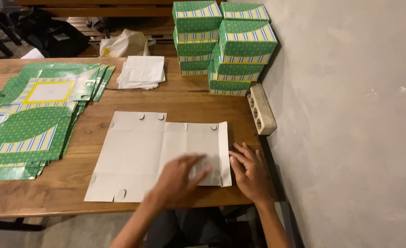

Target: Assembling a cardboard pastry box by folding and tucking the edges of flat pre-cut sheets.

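We see a flat cardboard sheet [143,154] lying blank side up on the wooden table [189,98], grey-white, creased into panels with small round notches. Our left hand [180,181] rests on its near right part, blurred, so we cannot tell its grip. Our right hand [251,172] lies flat and unclenched at the sheet's right edge. Green patterned sheets [33,121] lie left; folded boxes [223,43] stand stacked behind.

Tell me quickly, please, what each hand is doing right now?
Left hand: blurred, on the flat box blank; grip cannot be told.
Right hand: open, flat at the blank's right edge.
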